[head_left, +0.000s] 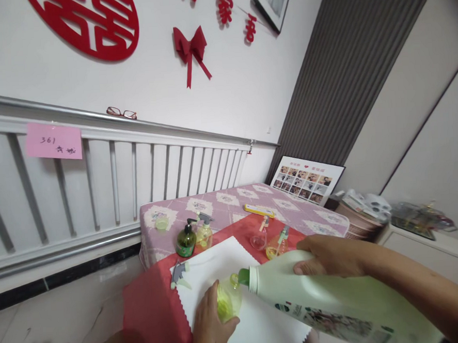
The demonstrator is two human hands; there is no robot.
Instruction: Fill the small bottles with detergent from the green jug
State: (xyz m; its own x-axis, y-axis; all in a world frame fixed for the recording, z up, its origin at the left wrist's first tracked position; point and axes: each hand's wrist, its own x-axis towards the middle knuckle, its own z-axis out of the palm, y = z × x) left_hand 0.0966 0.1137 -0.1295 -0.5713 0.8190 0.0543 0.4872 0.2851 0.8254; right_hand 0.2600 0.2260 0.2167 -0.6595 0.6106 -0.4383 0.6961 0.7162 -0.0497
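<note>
My right hand (329,256) grips a large white detergent jug (318,295), tipped sideways so its green spout (243,276) meets the mouth of a small clear bottle (228,298) with yellow-green liquid inside. My left hand (211,325) wraps round that small bottle, which stands on a white cloth (215,260). A grey spray head (180,274) lies loose on the cloth to the left.
A green pump bottle (185,240), a clear spray bottle (204,232) and two small bottles (278,244) stand on the red mat (152,305). Beyond them a yellow strip (258,210) lies on the pink tablecloth (223,200). A white radiator (109,184) lines the wall.
</note>
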